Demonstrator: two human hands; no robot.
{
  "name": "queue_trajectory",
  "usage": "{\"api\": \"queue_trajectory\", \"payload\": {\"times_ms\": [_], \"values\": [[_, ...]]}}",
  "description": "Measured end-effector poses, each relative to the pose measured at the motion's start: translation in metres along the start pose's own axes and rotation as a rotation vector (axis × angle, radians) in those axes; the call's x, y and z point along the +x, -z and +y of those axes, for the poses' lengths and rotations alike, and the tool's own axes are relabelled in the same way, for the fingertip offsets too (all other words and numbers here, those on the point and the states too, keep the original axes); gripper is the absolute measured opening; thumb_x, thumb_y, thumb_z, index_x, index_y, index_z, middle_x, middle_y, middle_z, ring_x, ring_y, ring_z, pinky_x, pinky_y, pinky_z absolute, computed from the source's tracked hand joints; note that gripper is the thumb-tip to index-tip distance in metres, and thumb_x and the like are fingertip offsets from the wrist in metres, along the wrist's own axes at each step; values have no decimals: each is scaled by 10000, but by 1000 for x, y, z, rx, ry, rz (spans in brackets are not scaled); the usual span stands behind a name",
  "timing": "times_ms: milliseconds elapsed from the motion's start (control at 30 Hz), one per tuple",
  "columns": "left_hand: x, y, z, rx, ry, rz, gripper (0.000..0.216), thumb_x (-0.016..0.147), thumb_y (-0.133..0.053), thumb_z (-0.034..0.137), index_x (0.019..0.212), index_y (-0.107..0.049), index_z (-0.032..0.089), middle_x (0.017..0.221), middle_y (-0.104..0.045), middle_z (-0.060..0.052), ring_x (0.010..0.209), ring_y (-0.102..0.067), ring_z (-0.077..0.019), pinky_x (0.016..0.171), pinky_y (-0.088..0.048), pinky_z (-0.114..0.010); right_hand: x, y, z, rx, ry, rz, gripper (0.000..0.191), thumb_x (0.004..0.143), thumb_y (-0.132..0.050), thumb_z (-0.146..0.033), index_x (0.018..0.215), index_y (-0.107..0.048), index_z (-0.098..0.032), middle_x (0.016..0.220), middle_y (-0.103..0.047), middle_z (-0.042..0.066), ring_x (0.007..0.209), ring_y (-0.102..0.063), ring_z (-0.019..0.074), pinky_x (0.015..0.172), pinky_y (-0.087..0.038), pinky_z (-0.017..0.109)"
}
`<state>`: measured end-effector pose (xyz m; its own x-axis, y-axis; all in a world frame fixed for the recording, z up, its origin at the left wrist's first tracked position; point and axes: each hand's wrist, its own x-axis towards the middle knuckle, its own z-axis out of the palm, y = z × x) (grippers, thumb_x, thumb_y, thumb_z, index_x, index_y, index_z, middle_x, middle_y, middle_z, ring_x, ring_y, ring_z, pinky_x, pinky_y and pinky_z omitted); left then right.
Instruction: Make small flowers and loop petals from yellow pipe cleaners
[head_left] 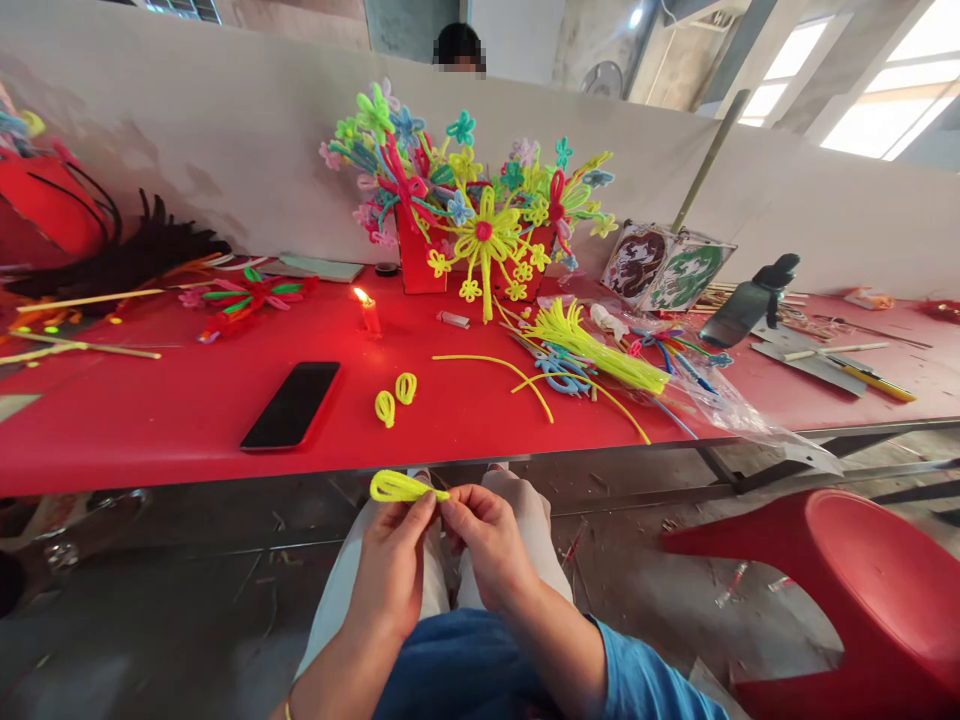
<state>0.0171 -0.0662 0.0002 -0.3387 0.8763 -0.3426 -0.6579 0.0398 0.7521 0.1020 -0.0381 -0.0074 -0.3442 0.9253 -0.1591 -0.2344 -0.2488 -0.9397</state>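
Note:
Over my lap, my left hand [395, 560] pinches a yellow pipe cleaner [396, 487] that is bent into long narrow loops. My right hand [487, 535] grips the twisted end of the same piece, thumb against fingers. The loops point to the left, just below the table's front edge. On the table ahead lie two small looped yellow pieces [395, 398]. Single yellow pipe cleaners [491, 358] are spread to their right, near a bundle of straight yellow ones [600, 345] on a plastic bag. Blue-handled scissors [562, 372] sit partly under that bundle.
A lit red candle [368, 313] stands behind a black phone [292, 405] on the red table [187, 440]. Pipe-cleaner flowers [486, 230] fill a red box at the back. A dark bottle [746, 300] and a yellow cutter [874, 380] are right; a red stool [885, 580] stands beside me.

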Motion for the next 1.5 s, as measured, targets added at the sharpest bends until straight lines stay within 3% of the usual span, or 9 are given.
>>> {"api": "queue_trajectory", "payload": {"times_ms": [67,200,300,400,500,733,1000,1400,1500], "values": [[0,0,2,-53,68,-11,64,643,-674,180,681,-628,156,632,-606,26,589,-532,-86,559,-434,-192,1,4,3,-164,128,9,103,710,-523,-279,664,-532,-187,518,-468,-43,434,-413,79,429,-354,192],[0,0,6,-94,183,7,66,637,-652,128,681,-614,160,632,-586,29,563,-511,-76,548,-434,-194,3,16,-2,-683,600,66,107,740,-475,-159,719,-575,-189,653,-579,11,593,-537,116,543,-434,209],[-1,1,6,-112,259,36,29,670,-611,127,670,-609,156,645,-589,13,563,-518,-84,523,-430,-198,6,25,-10,-956,893,-7,152,790,-445,-131,808,-589,-175,729,-624,40,654,-565,126,605,-454,221],[-1,2,5,-123,312,55,42,708,-576,134,679,-605,146,673,-593,0,575,-525,-86,512,-432,-197,10,31,-16,-1117,1030,-107,151,810,-450,-131,799,-592,-180,762,-646,35,641,-561,127,606,-447,233],[-1,1,5,-129,320,76,57,700,-570,95,705,-606,140,649,-582,6,558,-521,-78,518,-441,-198,12,34,-17,-1140,1007,-153,121,814,-471,-171,788,-589,-171,755,-649,36,647,-569,129,609,-447,232],[-6,-6,8,-122,284,15,70,644,-623,89,678,-606,148,610,-574,20,532,-507,-69,525,-439,-194,9,31,-13,-884,714,-67,161,755,-434,-123,716,-581,-174,638,-609,18,587,-554,112,570,-442,210],[-5,-4,8,-139,252,-8,123,638,-646,106,730,-615,182,705,-616,13,584,-534,-90,583,-445,-228,4,25,-13,-744,508,-46,142,704,-463,-121,689,-588,-188,625,-584,-7,559,-534,97,529,-425,187],[-6,-2,8,-122,248,-15,82,641,-665,124,664,-608,179,673,-598,20,584,-513,-85,592,-428,-228,1,23,-15,-703,505,-44,169,707,-443,-118,714,-596,-190,649,-594,1,592,-545,106,563,-435,198],[-6,-2,7,-102,232,-26,81,634,-670,124,662,-618,180,672,-606,16,599,-525,-98,596,-420,-232,0,21,-15,-617,437,-18,151,692,-443,-131,705,-580,-192,649,-593,-4,594,-543,107,568,-434,204]]}}
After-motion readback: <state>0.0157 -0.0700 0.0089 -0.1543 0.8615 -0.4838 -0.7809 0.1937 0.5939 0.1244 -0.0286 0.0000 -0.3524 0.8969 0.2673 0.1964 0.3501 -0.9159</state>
